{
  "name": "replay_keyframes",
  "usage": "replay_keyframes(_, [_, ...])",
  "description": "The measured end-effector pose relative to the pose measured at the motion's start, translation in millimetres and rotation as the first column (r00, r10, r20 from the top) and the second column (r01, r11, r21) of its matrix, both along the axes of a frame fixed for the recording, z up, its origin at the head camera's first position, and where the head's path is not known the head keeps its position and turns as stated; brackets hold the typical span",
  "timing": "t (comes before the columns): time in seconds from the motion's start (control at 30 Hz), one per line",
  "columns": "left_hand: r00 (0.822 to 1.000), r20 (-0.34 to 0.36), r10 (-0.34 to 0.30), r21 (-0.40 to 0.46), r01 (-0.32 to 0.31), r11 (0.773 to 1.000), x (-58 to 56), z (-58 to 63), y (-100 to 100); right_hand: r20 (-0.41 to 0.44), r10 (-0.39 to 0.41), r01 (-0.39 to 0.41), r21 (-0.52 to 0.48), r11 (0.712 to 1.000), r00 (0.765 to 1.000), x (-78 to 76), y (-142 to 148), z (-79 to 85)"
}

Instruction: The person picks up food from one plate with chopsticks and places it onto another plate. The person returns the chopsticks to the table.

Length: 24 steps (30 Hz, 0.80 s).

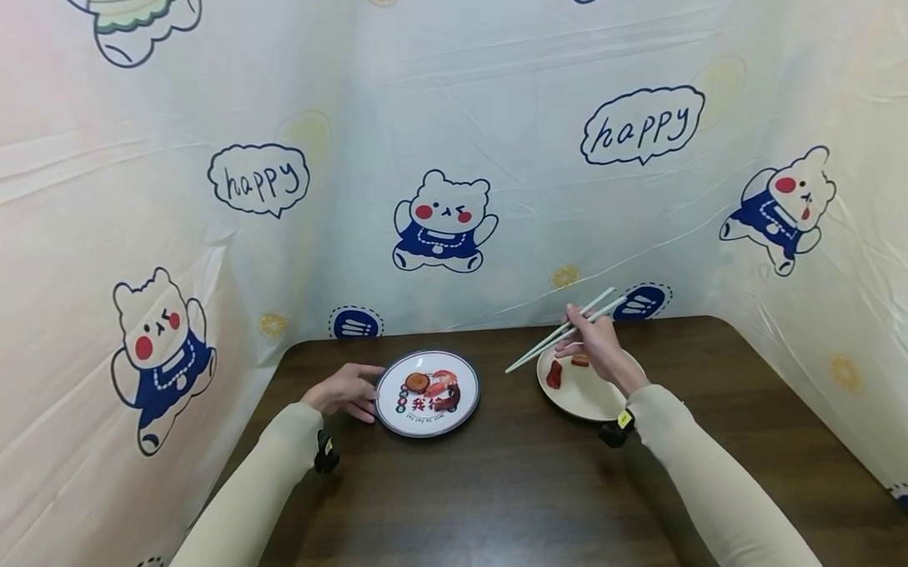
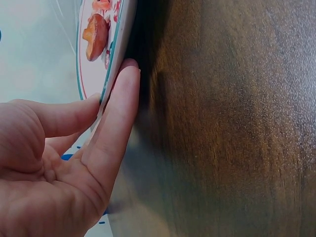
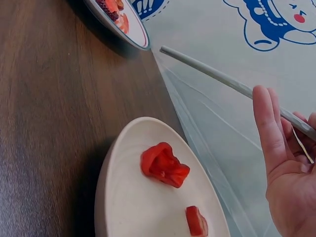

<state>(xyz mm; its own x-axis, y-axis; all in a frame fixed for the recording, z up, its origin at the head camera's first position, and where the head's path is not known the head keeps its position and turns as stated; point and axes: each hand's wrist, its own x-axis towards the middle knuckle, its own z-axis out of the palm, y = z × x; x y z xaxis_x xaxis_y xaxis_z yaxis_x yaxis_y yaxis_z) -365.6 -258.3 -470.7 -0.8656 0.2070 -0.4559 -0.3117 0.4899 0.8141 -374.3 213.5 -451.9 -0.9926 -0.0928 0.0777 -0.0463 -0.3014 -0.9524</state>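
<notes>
My left hand [image 1: 347, 393] grips the left rim of a white plate [image 1: 438, 425] with a dark blue edge and printed characters. In the left wrist view its thumb [image 2: 74, 118] presses the rim while a straight finger [image 2: 123, 98] lies along the underside. On that plate sit a round brown piece [image 1: 417, 382] and several reddish food pieces. My right hand [image 1: 600, 345] holds a pair of pale green chopsticks [image 1: 540, 348], tips together and pointing left, above a cream plate [image 1: 595, 402]. A crumpled red piece [image 3: 164, 165] and a smaller red piece [image 3: 196, 221] lie on the cream plate.
Both plates stand near the back edge of a dark wooden table [image 1: 462, 508]. A pale curtain [image 1: 541, 205] printed with bears and "happy" bubbles closes off the back and both sides. Table surface lies between the plates and in front of them.
</notes>
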Motion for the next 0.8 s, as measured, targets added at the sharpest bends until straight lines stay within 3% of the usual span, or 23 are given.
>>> replay_keyframes(0.8, [1.0,-0.007,-0.001,-0.006,0.001,1.0,-0.4,-0.5,0.7,-0.003,-0.016,0.016,0.017,1.0,1.0,0.5,29.7,-3.0])
